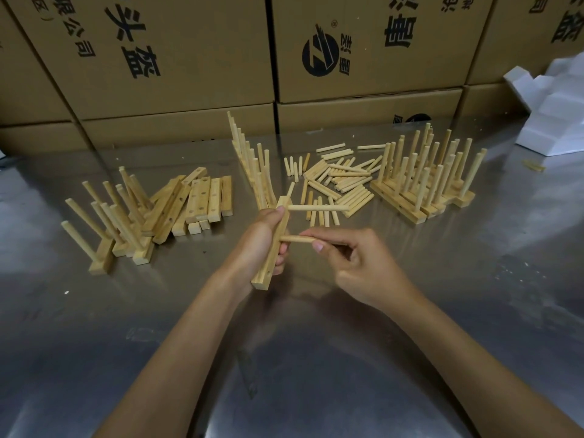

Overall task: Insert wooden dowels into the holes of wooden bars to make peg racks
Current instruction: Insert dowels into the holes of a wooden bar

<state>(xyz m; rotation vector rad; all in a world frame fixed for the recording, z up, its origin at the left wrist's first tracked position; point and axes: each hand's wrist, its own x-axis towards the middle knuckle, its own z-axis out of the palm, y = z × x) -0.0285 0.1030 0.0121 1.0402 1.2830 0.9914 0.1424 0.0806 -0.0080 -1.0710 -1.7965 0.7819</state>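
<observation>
My left hand (259, 245) grips a wooden bar (268, 270) held almost upright above the steel table. One dowel (319, 208) sticks out to the right from the bar's upper hole. My right hand (357, 263) pinches a second dowel (297, 239) whose left tip meets the bar at its middle hole. A third hole shows near the bar's lower end. Loose dowels (338, 181) lie in a pile behind my hands. Bare bars (202, 197) are heaped to the left.
Finished peg racks stand at the left (110, 226), centre back (252, 165) and right (423, 178). Cardboard boxes (177, 58) wall off the back of the steel table (316, 358). White foam pieces (556, 105) sit at the far right.
</observation>
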